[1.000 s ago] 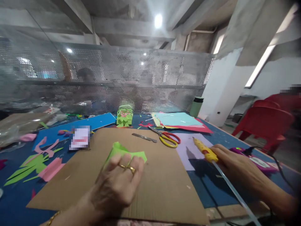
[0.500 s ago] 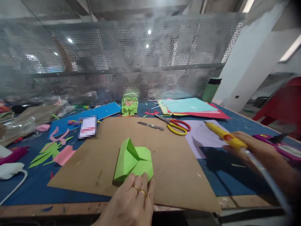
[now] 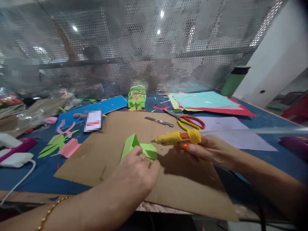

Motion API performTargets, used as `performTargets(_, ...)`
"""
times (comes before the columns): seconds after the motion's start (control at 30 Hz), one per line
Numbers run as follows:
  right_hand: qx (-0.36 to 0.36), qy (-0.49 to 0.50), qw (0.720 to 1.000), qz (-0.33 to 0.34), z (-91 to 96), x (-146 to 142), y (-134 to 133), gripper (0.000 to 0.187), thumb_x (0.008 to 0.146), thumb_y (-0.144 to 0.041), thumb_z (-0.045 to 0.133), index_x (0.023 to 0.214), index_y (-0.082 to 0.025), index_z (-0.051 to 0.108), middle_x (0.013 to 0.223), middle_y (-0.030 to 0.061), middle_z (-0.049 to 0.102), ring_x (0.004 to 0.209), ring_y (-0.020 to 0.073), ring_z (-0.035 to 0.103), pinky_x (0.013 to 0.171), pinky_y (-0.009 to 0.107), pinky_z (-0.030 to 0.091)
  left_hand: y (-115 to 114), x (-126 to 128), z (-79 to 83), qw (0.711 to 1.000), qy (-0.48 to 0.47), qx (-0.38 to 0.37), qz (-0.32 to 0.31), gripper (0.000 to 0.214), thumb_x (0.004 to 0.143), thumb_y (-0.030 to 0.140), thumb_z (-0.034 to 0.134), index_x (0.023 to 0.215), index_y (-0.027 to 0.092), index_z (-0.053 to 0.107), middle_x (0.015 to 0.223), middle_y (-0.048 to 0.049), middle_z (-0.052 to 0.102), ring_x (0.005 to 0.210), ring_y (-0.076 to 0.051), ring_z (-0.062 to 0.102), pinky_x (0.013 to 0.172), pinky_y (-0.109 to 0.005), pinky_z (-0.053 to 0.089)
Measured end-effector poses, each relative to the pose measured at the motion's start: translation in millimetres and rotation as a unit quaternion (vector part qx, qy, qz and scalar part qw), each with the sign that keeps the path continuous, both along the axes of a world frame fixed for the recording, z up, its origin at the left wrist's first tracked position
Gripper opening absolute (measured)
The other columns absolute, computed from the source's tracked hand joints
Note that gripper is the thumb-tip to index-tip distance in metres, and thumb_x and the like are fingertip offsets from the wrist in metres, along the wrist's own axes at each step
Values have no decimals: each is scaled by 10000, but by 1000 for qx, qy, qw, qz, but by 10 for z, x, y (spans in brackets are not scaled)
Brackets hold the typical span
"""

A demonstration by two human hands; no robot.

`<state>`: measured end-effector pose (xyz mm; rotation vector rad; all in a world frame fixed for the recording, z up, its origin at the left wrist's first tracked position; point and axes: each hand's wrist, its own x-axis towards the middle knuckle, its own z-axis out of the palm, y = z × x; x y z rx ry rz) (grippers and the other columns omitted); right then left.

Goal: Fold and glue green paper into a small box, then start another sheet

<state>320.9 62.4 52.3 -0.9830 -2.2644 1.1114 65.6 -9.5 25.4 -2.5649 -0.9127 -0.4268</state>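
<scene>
A folded piece of bright green paper (image 3: 149,150) rests on a brown cardboard sheet (image 3: 108,144), one flap standing up on its left side. My left hand (image 3: 139,168) is closed on the near part of this paper, its fingers covering much of it. My right hand (image 3: 204,149) grips a yellow hot glue gun (image 3: 172,138), which has an orange light glowing near the handle. The nozzle points left and is just beside the paper's right edge; contact cannot be made out. From the gun's rear, a long clear glue stick (image 3: 252,131) extends to the right.
Beyond the cardboard's middle lie a flat metal blade (image 3: 158,122) and red-and-yellow-handled scissors (image 3: 185,121). A small green paper basket (image 3: 137,98) stands at the back. Coloured sheets (image 3: 209,101) are stacked right. Paper scraps (image 3: 55,144) and a white plug (image 3: 16,159) lie left.
My right hand has brought the glue gun leftward from the right side to the green paper. My left hand has shifted slightly up with more forearm showing. The camera view has tilted.
</scene>
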Motion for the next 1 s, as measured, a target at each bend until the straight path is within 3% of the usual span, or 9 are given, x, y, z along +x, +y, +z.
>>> performTargets(0.17, 12, -15, 1000, -3, -226, 102, 29, 590, 985, -592, 447, 599, -178, 614, 564, 0, 576, 501, 92, 472, 468, 205, 370, 125, -59, 69, 997, 10, -71, 10, 303, 939, 105, 451, 668, 206, 540, 656, -7, 600, 691, -192, 502, 753, -382, 316)
performTargets(0.33, -37, -3, 998, -51, -248, 100, -18, 563, 927, -682, 472, 811, -180, 700, 544, -18, 548, 503, 113, 488, 448, 213, 379, -4, -92, 8, 998, -33, -43, -34, 302, 985, 115, 400, 866, 183, 669, 702, -29, 629, 717, -208, 503, 825, -421, 311)
performTargets(0.47, -51, -26, 997, -44, -247, 93, -15, 584, 903, -704, 485, 710, -186, 672, 588, 2, 567, 511, 109, 476, 441, 209, 371, -101, -133, -98, 999, -32, -25, -26, 305, 984, 106, 393, 998, 153, 694, 768, -56, 664, 767, -251, 551, 872, -474, 315)
performTargets(0.7, -80, -17, 994, -72, -285, 112, -40, 570, 900, -697, 502, 963, -170, 708, 578, -21, 540, 520, 111, 458, 469, 214, 364, -187, -111, -162, 1000, -26, 5, -17, 352, 935, 62, 365, 971, 128, 709, 798, -70, 682, 750, -247, 539, 896, -458, 314)
performTargets(1.0, -84, -17, 994, -62, -257, 153, -45, 626, 878, -754, 472, 738, -170, 649, 627, 16, 590, 561, 124, 495, 493, 229, 395, -48, -142, -49, 997, -50, -47, -31, 369, 995, 82, 325, 882, 160, 668, 669, -26, 576, 699, -210, 494, 869, -447, 305)
